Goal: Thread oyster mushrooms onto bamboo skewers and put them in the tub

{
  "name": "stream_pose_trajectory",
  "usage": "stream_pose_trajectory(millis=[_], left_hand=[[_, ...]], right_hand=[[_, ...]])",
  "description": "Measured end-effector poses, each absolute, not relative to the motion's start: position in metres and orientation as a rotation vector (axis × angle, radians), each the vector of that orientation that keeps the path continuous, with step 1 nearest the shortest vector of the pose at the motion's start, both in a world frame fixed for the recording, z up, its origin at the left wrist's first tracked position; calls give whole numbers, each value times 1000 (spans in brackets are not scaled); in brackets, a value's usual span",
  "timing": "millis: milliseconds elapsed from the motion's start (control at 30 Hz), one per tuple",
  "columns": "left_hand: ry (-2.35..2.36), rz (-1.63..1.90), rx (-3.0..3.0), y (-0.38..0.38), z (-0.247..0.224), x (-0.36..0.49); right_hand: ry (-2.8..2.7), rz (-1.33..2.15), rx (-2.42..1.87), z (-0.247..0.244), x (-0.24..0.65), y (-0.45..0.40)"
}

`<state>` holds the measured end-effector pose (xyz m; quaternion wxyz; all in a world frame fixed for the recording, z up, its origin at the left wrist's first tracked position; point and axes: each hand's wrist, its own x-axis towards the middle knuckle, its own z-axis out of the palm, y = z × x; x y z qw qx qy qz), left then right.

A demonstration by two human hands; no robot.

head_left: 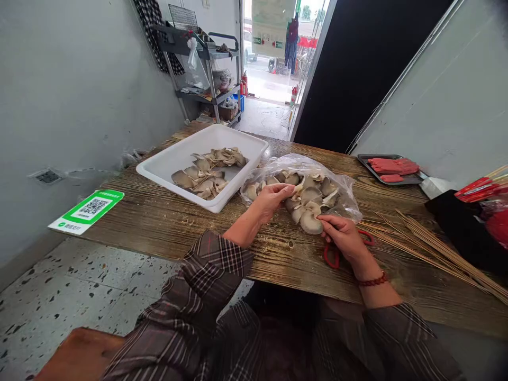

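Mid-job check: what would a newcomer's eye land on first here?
Probably the cluster of grey-brown, fan-shaped mushrooms near the middle, with the bare left hand and bare right hand at it, beside a clear plastic bag. Next, likely the white rectangular plastic tub to the left, holding similar mushrooms. The bright green-and-white QR-code card also stands out at the brown wooden table's left end.

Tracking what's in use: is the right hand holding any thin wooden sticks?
No, the right hand pinches a mushroom, while the thin wooden sticks lie on the table.
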<state>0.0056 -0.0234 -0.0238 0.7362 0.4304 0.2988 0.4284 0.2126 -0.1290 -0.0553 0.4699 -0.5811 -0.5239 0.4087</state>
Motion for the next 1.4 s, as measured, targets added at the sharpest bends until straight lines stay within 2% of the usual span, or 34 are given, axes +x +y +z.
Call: stream_pose_trajectory(millis=[367,967,1400], left_hand=[[685,1098,883,-19,-27,6],[633,997,884,-26,-28,14],[676,1016,907,-26,-31,16]], right_hand=[[-1426,895,-1481,-57,209,-129],[-1669,331,-1387,-63,204,-126],[-1711,248,-1373,-65,201,-124]])
